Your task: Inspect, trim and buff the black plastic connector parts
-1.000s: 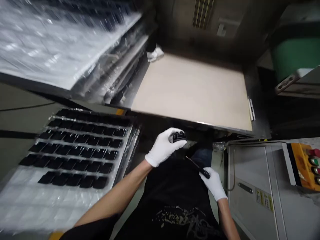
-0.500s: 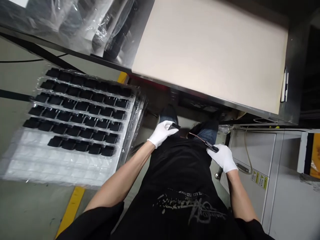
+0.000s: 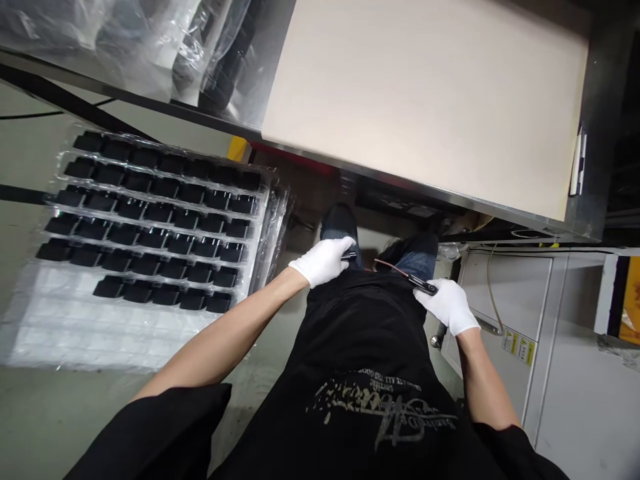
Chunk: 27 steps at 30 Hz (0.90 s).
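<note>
My left hand [image 3: 325, 261], in a white glove, is closed on a small black part [image 3: 349, 256] in front of my lap. My gloved right hand [image 3: 444, 303] grips a black-handled tool [image 3: 421, 285] with a thin, curved, copper-coloured tip that points toward my left hand. The tool and the black part are apart. On the left lies a clear plastic tray [image 3: 115, 333] with rows of similar black parts; its lower rows hold none. More trays show beneath it.
A metal-edged bench with a beige board [image 3: 420, 100] spans the top. Plastic-wrapped items [image 3: 150, 47] lie at its left end. A grey cabinet [image 3: 575, 373] with a handle and warning labels stands at the right.
The black part in my left hand has turned and now shows as a narrow edge. My left hand is slightly turned too. The view has shifted a little.
</note>
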Motion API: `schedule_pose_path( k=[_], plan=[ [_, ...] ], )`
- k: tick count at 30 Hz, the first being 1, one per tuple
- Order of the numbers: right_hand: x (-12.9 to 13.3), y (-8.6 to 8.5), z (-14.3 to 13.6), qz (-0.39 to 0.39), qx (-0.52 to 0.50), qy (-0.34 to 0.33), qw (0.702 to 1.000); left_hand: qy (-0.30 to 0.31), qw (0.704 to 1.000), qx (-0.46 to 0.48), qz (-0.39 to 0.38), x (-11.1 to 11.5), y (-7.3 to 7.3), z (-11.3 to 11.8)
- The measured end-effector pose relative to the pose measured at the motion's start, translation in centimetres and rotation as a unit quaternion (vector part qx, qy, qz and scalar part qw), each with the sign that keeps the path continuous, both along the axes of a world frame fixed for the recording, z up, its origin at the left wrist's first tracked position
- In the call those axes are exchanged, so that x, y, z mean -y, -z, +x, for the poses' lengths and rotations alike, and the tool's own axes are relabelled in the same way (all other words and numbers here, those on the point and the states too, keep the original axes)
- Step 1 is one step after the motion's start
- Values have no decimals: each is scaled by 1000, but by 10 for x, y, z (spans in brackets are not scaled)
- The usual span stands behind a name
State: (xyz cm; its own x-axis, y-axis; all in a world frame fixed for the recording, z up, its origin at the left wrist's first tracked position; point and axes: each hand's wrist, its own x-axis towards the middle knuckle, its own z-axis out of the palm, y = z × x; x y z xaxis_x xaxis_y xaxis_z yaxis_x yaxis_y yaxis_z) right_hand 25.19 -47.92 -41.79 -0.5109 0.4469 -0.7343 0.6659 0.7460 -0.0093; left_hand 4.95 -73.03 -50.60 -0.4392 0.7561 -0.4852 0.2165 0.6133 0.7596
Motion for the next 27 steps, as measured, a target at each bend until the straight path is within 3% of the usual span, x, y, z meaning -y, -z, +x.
schedule_pose_path(
  k=[3, 5, 8, 12, 17, 22, 27],
  plan=[
    [5, -4, -15, 24, 10, -46, 999, 83, 991, -99, -21, 0, -4, 1],
    [9, -6, -18, 31, 16, -73, 997, 86, 989, -114, -26, 1, -4, 2],
    [14, -6, -13, 32, 18, -83, 996, 19, 996, -81, -27, 2, 0, 2],
    [15, -2, 2, 15, 14, -30, 999, -132, 991, 17, -11, 2, 7, 4],
    [15, 1, 11, -10, 0, 13, 1000, -285, 932, 215, 58, 3, 14, 6],
    [15, 4, 13, -42, -24, 71, 996, -339, 877, 326, 102, 10, 14, 9],
    [-2, 22, 31, -124, -98, 152, 976, -319, 876, 353, 82, 19, 4, 15]
  ],
)
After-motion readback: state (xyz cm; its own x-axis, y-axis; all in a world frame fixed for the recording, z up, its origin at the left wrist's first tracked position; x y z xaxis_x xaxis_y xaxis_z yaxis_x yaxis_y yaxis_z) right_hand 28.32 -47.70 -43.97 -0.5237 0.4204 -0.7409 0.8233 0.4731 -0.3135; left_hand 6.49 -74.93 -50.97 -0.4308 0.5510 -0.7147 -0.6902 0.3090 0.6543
